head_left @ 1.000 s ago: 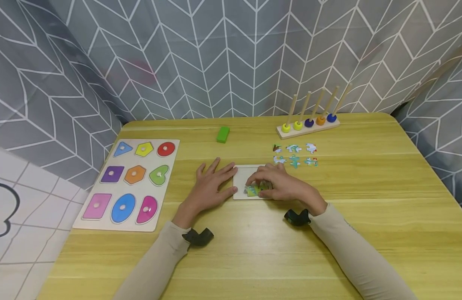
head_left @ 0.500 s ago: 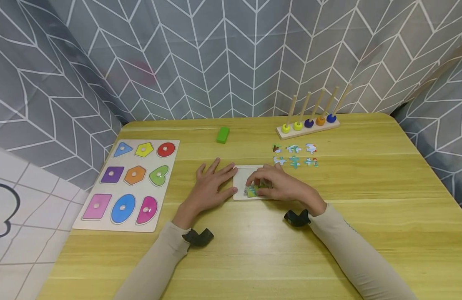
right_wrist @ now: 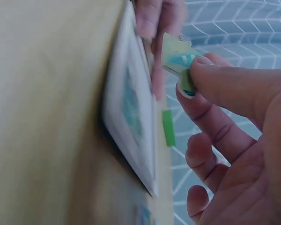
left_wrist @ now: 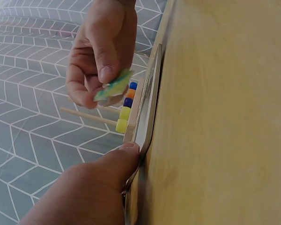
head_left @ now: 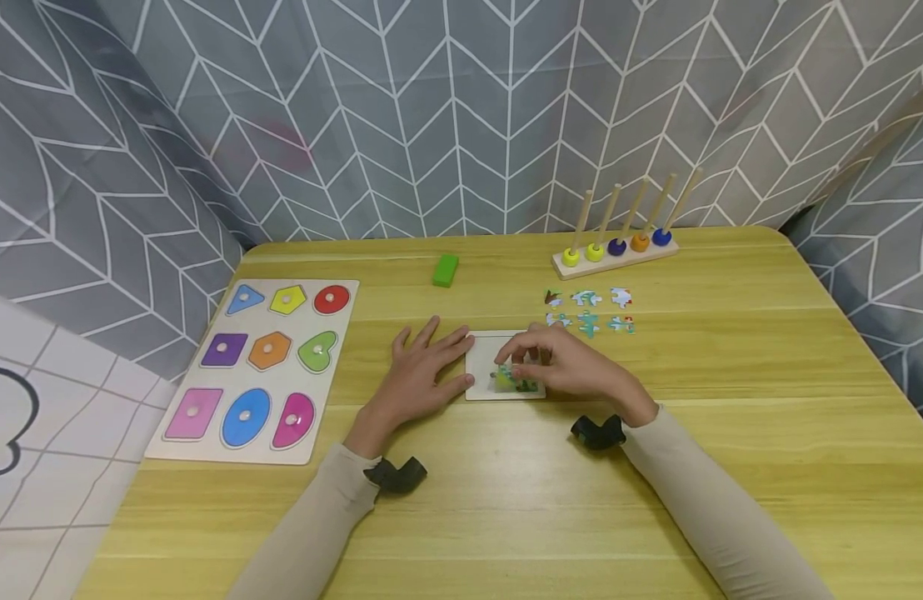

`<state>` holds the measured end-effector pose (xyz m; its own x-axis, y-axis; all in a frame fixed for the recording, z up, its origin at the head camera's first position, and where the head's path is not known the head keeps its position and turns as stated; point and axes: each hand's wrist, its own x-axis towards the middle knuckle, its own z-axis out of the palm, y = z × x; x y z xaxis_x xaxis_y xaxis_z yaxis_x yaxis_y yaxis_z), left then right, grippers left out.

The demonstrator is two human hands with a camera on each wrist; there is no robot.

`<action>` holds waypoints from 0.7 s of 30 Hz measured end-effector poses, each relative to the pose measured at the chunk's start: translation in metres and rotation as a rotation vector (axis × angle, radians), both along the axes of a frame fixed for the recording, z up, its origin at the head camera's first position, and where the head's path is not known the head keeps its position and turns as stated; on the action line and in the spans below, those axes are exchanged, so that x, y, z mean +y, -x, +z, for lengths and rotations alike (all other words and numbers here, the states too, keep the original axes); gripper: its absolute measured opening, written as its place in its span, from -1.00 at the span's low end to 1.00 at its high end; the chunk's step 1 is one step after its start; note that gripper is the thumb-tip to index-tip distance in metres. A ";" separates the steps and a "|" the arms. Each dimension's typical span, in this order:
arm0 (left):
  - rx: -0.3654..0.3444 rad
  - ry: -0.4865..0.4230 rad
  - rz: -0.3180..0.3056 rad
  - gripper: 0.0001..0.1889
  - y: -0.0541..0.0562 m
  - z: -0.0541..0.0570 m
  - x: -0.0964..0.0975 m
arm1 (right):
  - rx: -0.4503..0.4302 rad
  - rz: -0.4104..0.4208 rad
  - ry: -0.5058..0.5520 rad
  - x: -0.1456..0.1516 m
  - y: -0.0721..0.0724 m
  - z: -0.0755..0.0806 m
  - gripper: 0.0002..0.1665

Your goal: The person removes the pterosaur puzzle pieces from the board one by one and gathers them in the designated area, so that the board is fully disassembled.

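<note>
A small white puzzle board (head_left: 480,357) lies mid-table. My left hand (head_left: 422,371) rests at its left edge, fingers spread, thumb touching the rim in the left wrist view. Above the board, my right hand (head_left: 570,360) pinches a green and turquoise jigsaw piece (right_wrist: 177,55) between thumb and forefinger; the left wrist view shows this jigsaw piece (left_wrist: 113,88) raised off the board. Greenish pieces (head_left: 531,387) lie in the board's lower right part, partly hidden by the right fingers. Several loose jigsaw pieces (head_left: 587,322) sit in two rows beyond the right hand.
A shape board (head_left: 334,337) with several knobbed pieces lies on the left. Toward the back is a green block (head_left: 446,270). A pegged rack (head_left: 619,257) with coloured beads stands at the back right, near the grey patterned curtain (head_left: 476,117).
My right hand has risen slightly off the board and shifted a little right, lifting the jigsaw piece that lay under its fingers. My left hand has stayed put.
</note>
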<state>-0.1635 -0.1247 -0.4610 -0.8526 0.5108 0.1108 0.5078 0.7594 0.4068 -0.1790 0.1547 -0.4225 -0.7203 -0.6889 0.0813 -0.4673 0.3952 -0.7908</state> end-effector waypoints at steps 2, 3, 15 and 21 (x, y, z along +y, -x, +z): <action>-0.003 -0.002 0.001 -0.35 0.000 0.000 0.000 | 0.006 -0.015 0.008 0.006 0.003 0.003 -0.78; -0.006 -0.002 0.002 -0.35 0.000 0.000 0.000 | 0.014 -0.022 0.006 0.009 0.004 0.004 -0.78; -0.023 -0.008 -0.001 -0.33 -0.001 0.000 0.000 | 0.058 -0.118 -0.034 0.059 0.021 0.015 -0.77; -0.026 -0.011 0.003 -0.34 -0.001 0.000 0.000 | 0.028 -0.158 -0.110 0.080 0.026 0.014 -0.78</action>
